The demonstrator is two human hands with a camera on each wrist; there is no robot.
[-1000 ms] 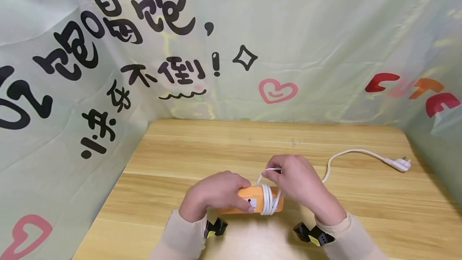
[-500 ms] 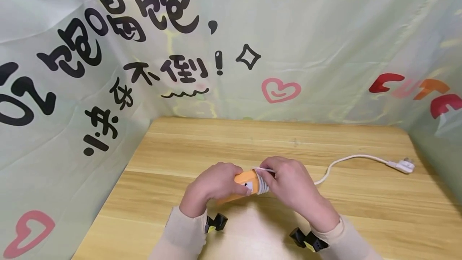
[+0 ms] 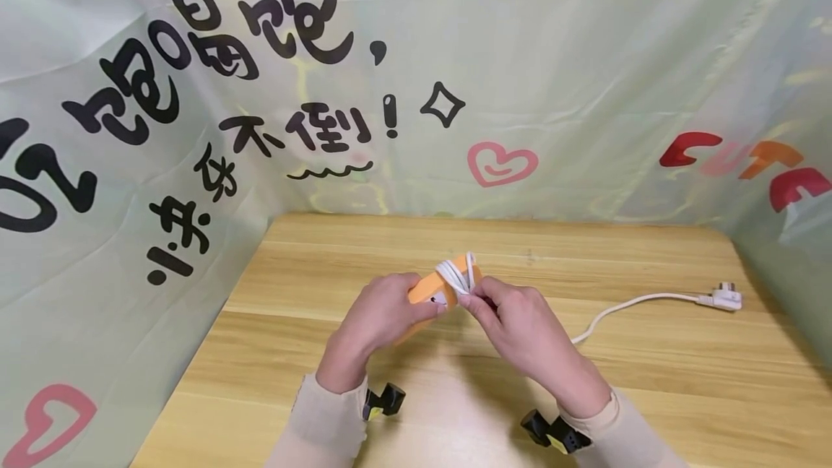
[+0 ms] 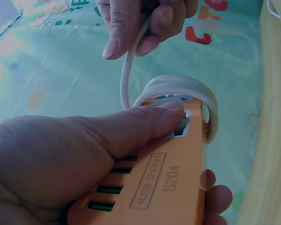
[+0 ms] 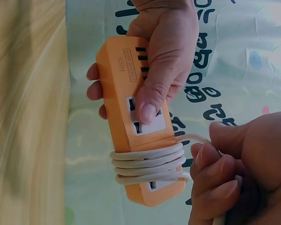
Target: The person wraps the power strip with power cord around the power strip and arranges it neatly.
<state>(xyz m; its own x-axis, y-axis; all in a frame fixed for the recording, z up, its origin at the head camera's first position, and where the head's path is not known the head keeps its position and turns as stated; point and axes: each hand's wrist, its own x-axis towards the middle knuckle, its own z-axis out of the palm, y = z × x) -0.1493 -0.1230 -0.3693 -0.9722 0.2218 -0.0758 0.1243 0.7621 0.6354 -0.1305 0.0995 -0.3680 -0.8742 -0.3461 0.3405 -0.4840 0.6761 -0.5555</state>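
Note:
An orange power strip (image 5: 119,117) with USB slots and white socket faces is gripped in my left hand (image 3: 383,313), thumb across its top and fingers around the far side. Several turns of its white cord (image 5: 147,164) wrap the end away from that hand. The strip is raised and tilted above the table. My right hand (image 3: 523,320) pinches the cord between thumb and fingers, beside the wound end. In the left wrist view, a stretch of cord runs from the coils up to the right hand (image 4: 145,28).
The cord's loose end trails over the wooden table (image 3: 312,251) to a white plug (image 3: 724,298) at the right. Printed fabric walls (image 3: 559,92) enclose the table at the back and sides. Small black cameras sit at both wrists.
My left hand has lifted the power strip and tilted its wound end up and away. The right hand has drawn the cord round to the near side. The trailing cord has shifted on the table.

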